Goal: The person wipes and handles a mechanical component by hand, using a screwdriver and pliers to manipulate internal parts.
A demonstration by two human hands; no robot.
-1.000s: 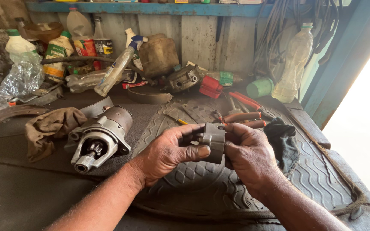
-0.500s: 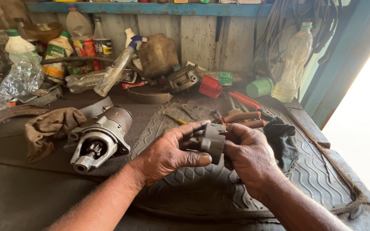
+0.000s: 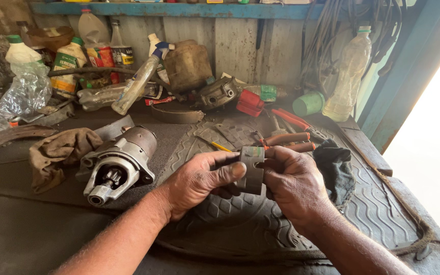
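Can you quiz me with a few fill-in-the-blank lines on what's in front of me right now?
1. Both hands hold a small grey ____ part between them.
2. The left hand presses its ____ against the part's front face.
3. The starter motor lies to the ____ of the left hand.
4. The crumpled brown rag lies on the motor's ____ side.

Missing words: metal; thumb; left; left

You hold a dull grey part (image 3: 252, 170) with a green patch, near orange-handled pliers (image 3: 287, 138), over a black ridged-pattern mat (image 3: 373, 214).
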